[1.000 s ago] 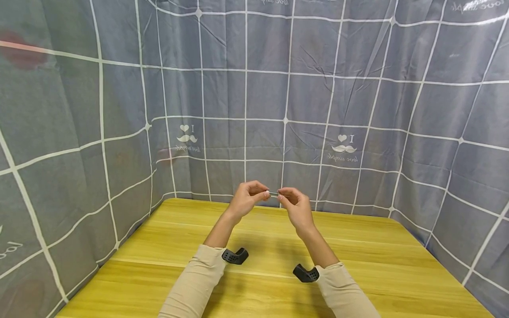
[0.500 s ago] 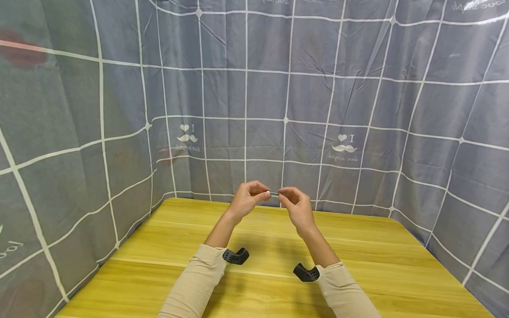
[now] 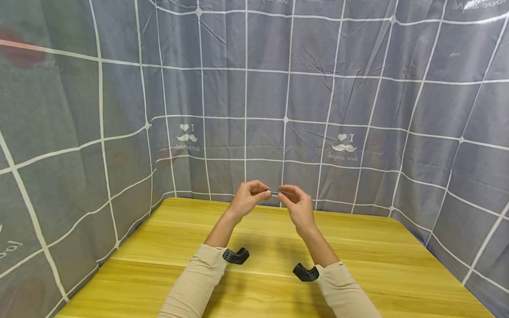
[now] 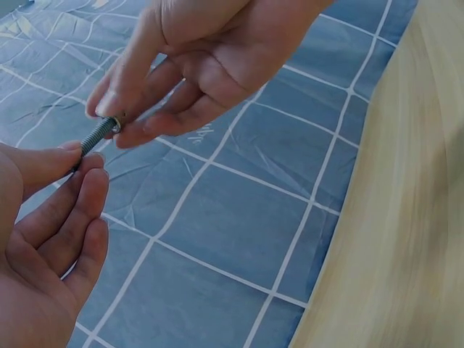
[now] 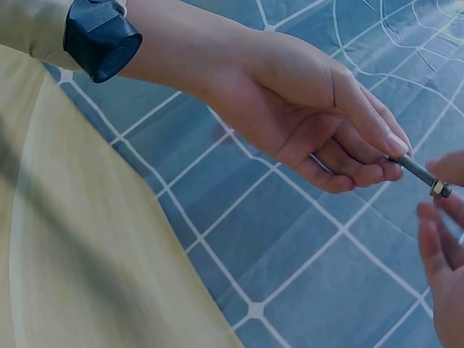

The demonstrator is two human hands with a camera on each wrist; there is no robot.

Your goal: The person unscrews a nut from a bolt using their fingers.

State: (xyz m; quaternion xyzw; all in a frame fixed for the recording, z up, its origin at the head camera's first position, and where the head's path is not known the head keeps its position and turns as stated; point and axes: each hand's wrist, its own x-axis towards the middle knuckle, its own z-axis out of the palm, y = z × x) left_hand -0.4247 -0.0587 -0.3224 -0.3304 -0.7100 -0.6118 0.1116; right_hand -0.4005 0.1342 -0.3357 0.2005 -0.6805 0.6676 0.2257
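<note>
A slim metal bolt [image 3: 274,193] is held level between my two hands over the far part of the table. My left hand [image 3: 243,199] pinches one end of it between thumb and fingers, which hide that end. The threaded shank [image 4: 93,138] shows in the left wrist view. A small nut [image 5: 439,188] sits near the bolt's other end. Around that nut are the thumb and fingers of my right hand [image 3: 298,207], blurred in the right wrist view, with the thumb tip right at it in the left wrist view.
A yellow wood-grain table [image 3: 254,282] lies below both hands. Grey curtains [image 3: 262,88] with white grid lines stand behind it and at both sides. Black wrist mounts [image 3: 236,256] are on both forearms, over beige sleeves [image 3: 199,278].
The right fingers have shifted slightly at the nut end, with the index finger lifting a little away from the thumb. The left hand and the bolt stay nearly in place.
</note>
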